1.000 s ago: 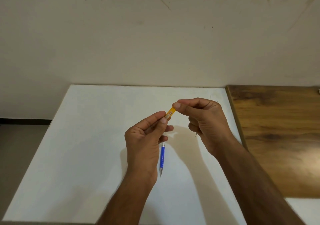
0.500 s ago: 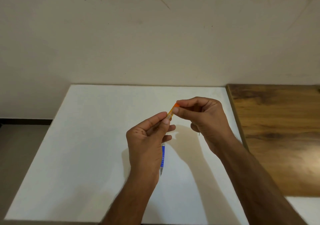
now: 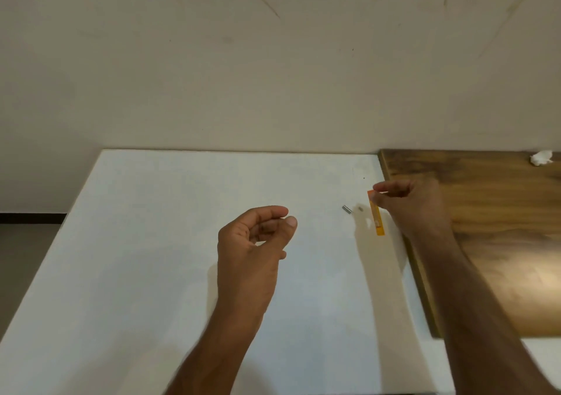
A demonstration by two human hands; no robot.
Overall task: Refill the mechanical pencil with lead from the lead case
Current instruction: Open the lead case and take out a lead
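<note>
My right hand [image 3: 416, 209] pinches the top end of the orange lead case [image 3: 376, 215] near the white table's right edge. The case hangs down with its lower end at the tabletop. Left of it a small grey metal cap [image 3: 346, 209] and a tiny grey piece [image 3: 360, 209] lie on the table. My left hand [image 3: 255, 239] hovers over the table's middle, fingers curled, thumb close to the index finger. Nothing shows between them. The mechanical pencil is not visible anywhere.
The white table [image 3: 151, 258] meets a beige wall at the back. A dark wooden surface [image 3: 491, 242] adjoins it on the right, with a crumpled white tissue [image 3: 541, 157] at its far corner. Floor shows past the left edge.
My hands have parted: the right carried the lead case away to the table's right edge, the left stayed central. The blue pencil below my left hand is out of sight.
</note>
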